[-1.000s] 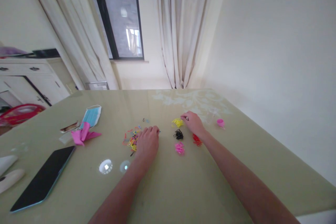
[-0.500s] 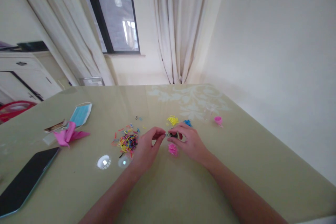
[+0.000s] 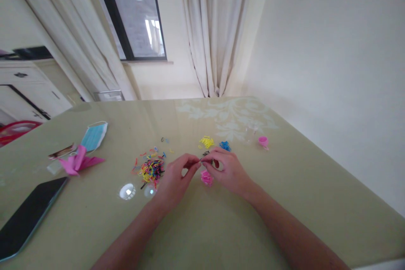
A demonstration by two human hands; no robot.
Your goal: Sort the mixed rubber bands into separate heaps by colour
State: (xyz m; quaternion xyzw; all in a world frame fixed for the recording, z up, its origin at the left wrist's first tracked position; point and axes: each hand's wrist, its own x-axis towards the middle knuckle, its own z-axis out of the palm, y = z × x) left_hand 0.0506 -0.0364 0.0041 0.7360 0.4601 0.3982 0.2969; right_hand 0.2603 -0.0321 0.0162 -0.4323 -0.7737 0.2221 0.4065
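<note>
My left hand (image 3: 177, 178) is closed in a pinch, its thumb and forefinger meeting the tips of my right hand (image 3: 230, 172), which pinches as well. Between the fingertips shows a tiny dark rubber band, its shape hard to make out. Left of my left hand lies a mixed pile of coloured rubber bands (image 3: 152, 169). Around my right hand are small sorted piles: yellow bands (image 3: 206, 141), blue bands (image 3: 225, 146), pink bands (image 3: 206, 178) and black bands (image 3: 206, 153), the black ones partly covered by the fingers. A bit of red shows through the right hand's fingers.
A pink cup-like piece (image 3: 263, 141) and a clear container (image 3: 250, 133) stand to the right. At left lie a blue face mask (image 3: 94, 136), a pink folded paper shape (image 3: 79, 161) and a dark tablet (image 3: 31, 215). A wall borders the table (image 3: 202, 236) on the right.
My right hand has come back from beside the yellow pile to meet my left hand, uncovering the blue pile. My left hand has left the mixed pile. The camera view has shifted slightly.
</note>
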